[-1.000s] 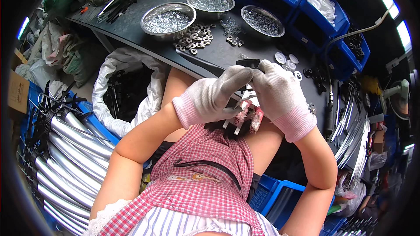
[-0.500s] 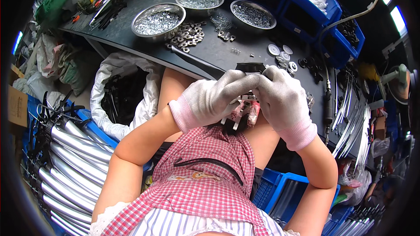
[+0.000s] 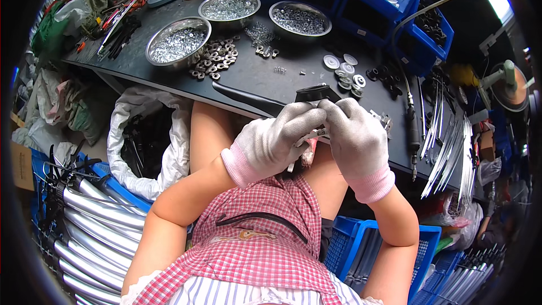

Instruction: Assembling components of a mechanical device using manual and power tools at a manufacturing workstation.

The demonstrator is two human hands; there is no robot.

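Observation:
My left hand [image 3: 279, 138] and my right hand [image 3: 354, 141], both in grey-white gloves with pink cuffs, meet over my lap at the table's front edge. Their fingers are closed around a black part with a flat rounded end [image 3: 311, 93] that sticks out above the fingertips. A long black handle-like piece [image 3: 248, 97] reaches leftward from behind my left hand; whether it joins that part is hidden. Below the hands shows a bit of a metal fixture with pink wrapping [image 3: 309, 153], mostly covered by the gloves.
On the dark table [image 3: 248, 68] stand steel bowls of small metal parts [image 3: 178, 42], near loose metal fittings [image 3: 217, 59], a small spring [image 3: 280, 70] and white discs [image 3: 345, 70]. Blue bins [image 3: 370, 20] line the back. A power screwdriver [image 3: 414, 127] hangs right; curved metal tubes [image 3: 101, 214] lie left.
The view has shifted, so the table things sit further left. My hands stay together; the black rounded end now tilts and shows more of its face.

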